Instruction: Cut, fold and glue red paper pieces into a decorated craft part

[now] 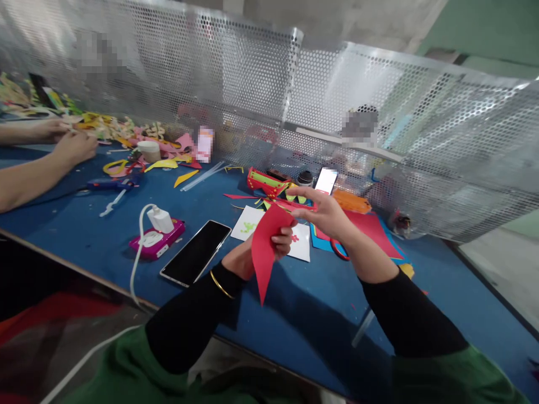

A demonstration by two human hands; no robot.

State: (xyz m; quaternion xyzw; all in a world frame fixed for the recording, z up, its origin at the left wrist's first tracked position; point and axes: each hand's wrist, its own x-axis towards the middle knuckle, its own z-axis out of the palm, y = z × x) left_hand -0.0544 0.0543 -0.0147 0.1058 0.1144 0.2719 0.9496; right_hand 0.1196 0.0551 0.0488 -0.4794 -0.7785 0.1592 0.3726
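Red, smooth, paper-like sheet [264, 252], held raised over the blue counter [303, 348] in front of the wearer. The left hand [283, 242], partly hidden behind the sheet, has its fingers curled closed around the right edge, holding it. The right hand [326, 216] is open and grips nothing visible: index finger extended, thumb below it, with a gap between the two. Principal relation: the sheet's long axis runs from a broad upper end, near the right thumb, down to a narrow point directed toward the wearer. The sheet thus lies to the left of the right hand, whose thumb tip is just beside the upper right corner; whether they touch cannot be told. The left hand, already on the sheet, is the nearer of the two.

Surroundings: beyond the left hand lies a white card with a green pattern [243, 224]; a white card with a red pattern [301, 241] lies to its right. A red-and-black loop handle [340, 251] shows beside the right wrist, next to flat red sheets [379, 233] on blue ones. To the left rests a black-screened phone [196, 252].
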